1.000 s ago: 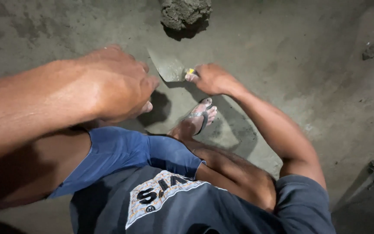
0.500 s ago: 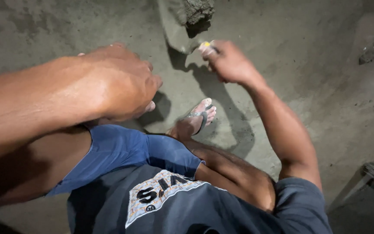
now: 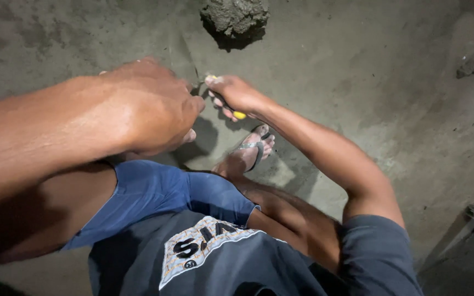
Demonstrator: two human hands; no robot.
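While right hand (image 3: pixel 237 93) grips trowel (image 3: pixel 185 60) — left hand (image 3: pixel 154 107) loosely curled, empty — skim flat toward mortar (image 3: pixel 236 15).

One trowel (image 3: pixel 193 68), yellow-handled; one mound of wet mortar (image 3: pixel 236 15) at far centre. Two hands: left hand (image 3: pixel 149 107), right hand (image 3: pixel 236 94). One sandalled foot (image 3: pixel 250 149).

Rough grey mortar lump (image 3: pixel 236 16) on a matt concrete floor (image 3: pixel 357 66); trowel's (image 3: pixel 185 60) dull metal blade, glossy yellow plastic handle.
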